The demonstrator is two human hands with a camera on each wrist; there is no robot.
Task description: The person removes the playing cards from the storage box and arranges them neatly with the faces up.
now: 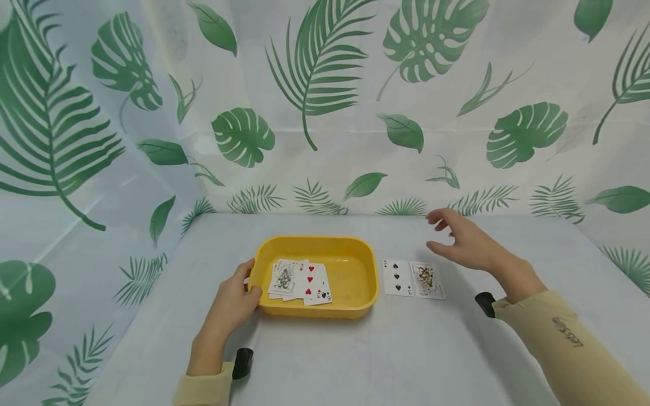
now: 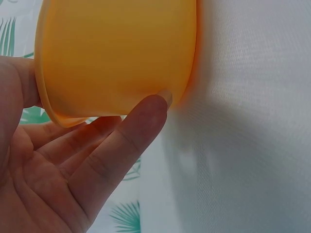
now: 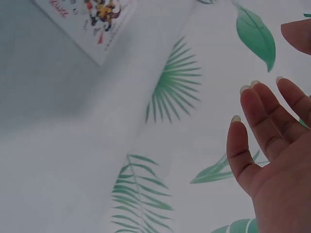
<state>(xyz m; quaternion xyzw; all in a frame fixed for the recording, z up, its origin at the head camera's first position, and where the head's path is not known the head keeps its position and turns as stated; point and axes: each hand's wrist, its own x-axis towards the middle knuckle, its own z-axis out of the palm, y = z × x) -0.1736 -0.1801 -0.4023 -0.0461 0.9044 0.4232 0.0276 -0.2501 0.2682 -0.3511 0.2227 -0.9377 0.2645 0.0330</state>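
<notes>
My left hand (image 1: 231, 299) grips the left end of a yellow tray (image 1: 355, 310), and in the left wrist view its fingers (image 2: 141, 121) touch the tray's outer wall (image 2: 116, 58). Inside, toward the tray's left side, several playing cards overlap, with a joker (image 1: 285, 278) and a three of hearts (image 1: 311, 279) on show. On the table right of the tray lie a three of spades (image 1: 398, 282) and a coloured joker (image 1: 426, 281), side by side and face up. Above and right of these two, my right hand (image 1: 464, 242) is raised with fingers spread, holding nothing.
A pale cloth covers the table (image 1: 325, 361). Behind and to the left rises a white curtain with green leaf prints (image 1: 320, 62). Dark bands (image 1: 242, 363) show at both wrists by the beige sleeves.
</notes>
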